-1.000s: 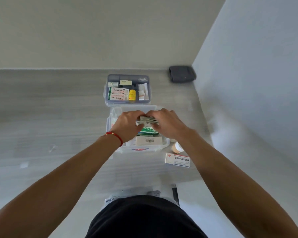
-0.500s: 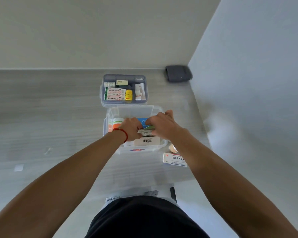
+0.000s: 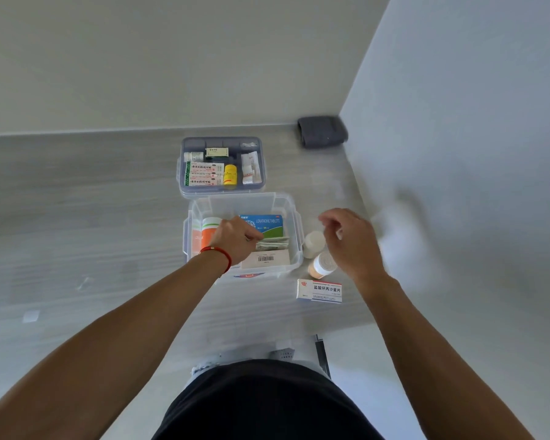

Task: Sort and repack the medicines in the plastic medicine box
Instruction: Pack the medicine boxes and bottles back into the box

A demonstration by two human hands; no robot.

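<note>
The clear plastic medicine box [image 3: 295,219] stands on the grey floor in front of me. Inside it lie a blue and green Loratadine carton [image 3: 266,225], an orange and green bottle [image 3: 207,232], a white carton with a barcode [image 3: 265,259] and a small stack of sachets [image 3: 273,244]. My left hand [image 3: 235,240], a red cord at its wrist, is down in the box and pinches the left end of the sachets. My right hand [image 3: 351,241] hovers outside the box to the right with loosely curled fingers, holding nothing.
Behind the box sits a compartment tray [image 3: 182,185] with red and white cartons and a yellow bottle [image 3: 230,174]. Right of the box stand a white bottle [image 3: 313,244], an orange bottle [image 3: 318,267] and a white carton [image 3: 319,290]. A grey cloth [image 3: 321,131] lies in the corner; a wall is close on the right.
Both hands lowered the sachets into the box. My right hand then let go and moved right, out over the bottles. My left hand stayed on the sachets.
</note>
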